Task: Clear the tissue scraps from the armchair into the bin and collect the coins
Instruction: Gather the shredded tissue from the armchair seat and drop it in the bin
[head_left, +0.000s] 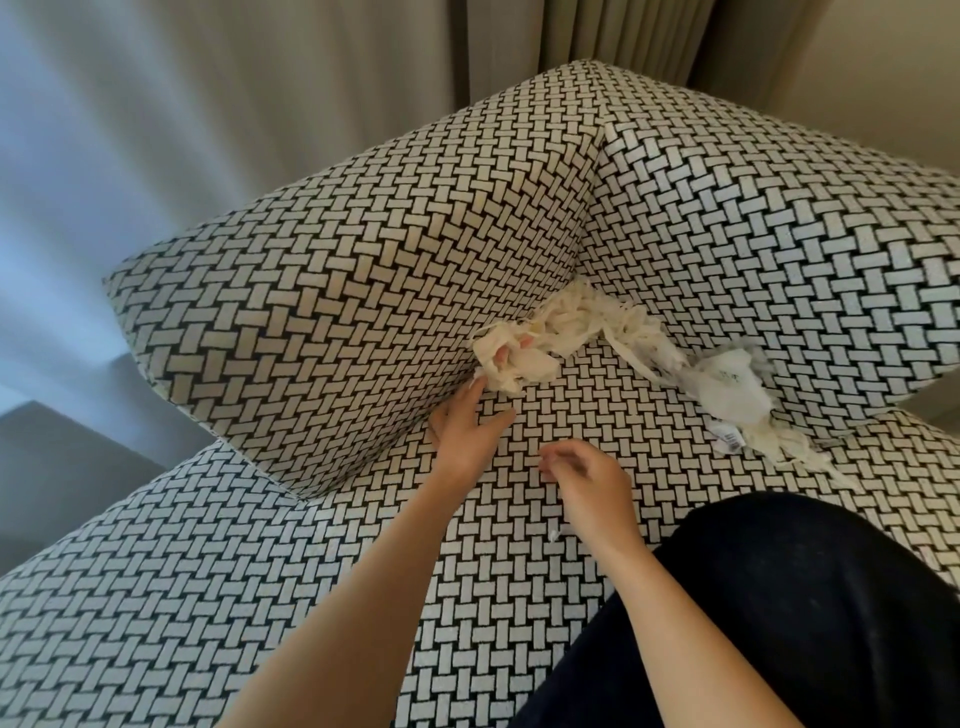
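Left hand (467, 436) fingertips lay half buried, gripping tissue scraps (587, 322) in the armchair (363, 597) crevice. Right hand (589, 486) was blurred, curled; grip unreadable. Two hands, one scrap heap.

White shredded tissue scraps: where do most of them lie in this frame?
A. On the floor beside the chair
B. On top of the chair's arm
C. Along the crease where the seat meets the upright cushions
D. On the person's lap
C: the white shredded tissue scraps are strung along the crease of the black-and-white woven-pattern armchair, where its seat meets the upright cushions, and the left hand reaches into their near end.
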